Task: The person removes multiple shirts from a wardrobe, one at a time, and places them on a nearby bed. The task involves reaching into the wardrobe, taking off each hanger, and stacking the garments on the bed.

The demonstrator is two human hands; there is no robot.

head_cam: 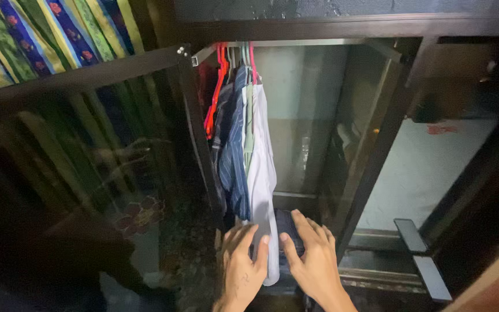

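Both hands reach low into the wardrobe: the left hand (242,263) lies flat, fingers spread, against the white garment's (261,173) hanging hem, and the right hand (313,257) rests open-palmed on a dark folded cloth (287,226) just behind. That white garment hangs long and upright from the rail (295,43), straight ahead between the two hands, with the blue striped shirt (233,156) touching its left side.

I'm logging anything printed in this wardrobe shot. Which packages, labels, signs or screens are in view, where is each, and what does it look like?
None that the picture shows: no package, label, sign or screen.
Hanging clothes: on the rail, blue striped, green and white.
Dark folded cloth: wardrobe floor, under the right hand; the left hand is at the white garment.
Striped curtain: upper left, green, blue, yellow.
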